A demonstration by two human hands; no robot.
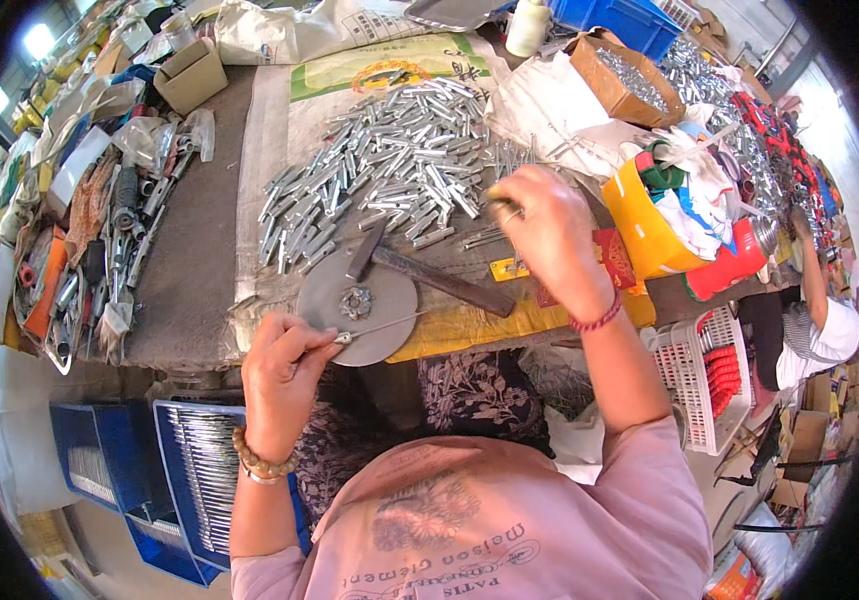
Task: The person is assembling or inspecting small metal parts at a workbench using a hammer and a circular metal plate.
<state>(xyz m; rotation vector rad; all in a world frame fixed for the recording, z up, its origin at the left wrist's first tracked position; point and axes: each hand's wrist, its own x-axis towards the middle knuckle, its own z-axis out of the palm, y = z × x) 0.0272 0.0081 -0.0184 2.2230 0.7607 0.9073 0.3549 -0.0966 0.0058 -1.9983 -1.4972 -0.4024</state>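
Observation:
My left hand (288, 365) pinches one end of a thin metal rod (386, 327), where a small silver fitting sits at the fingertips. The rod stretches rightward over a round grey disc (390, 290) at the table's front. On that disc rest a little cluster of silver nuts (356, 302) and the head of a hammer (440, 280) with a dark wooden handle. My right hand (545, 235) is raised farther right, its fingers curled together; what they hold, if anything, I cannot make out. Beside it lie loose thin rods (485, 237). Beyond the disc spreads a pile of silver metal sleeves (390, 165).
Tools crowd the left side, including an orange-handled one (45, 290). At right stand a yellow container (640, 220) of cloths and a carton (605, 80) of small metal parts. Blue bins (175, 470) of rods sit below left. Another person's arm (815, 265) reaches in at far right.

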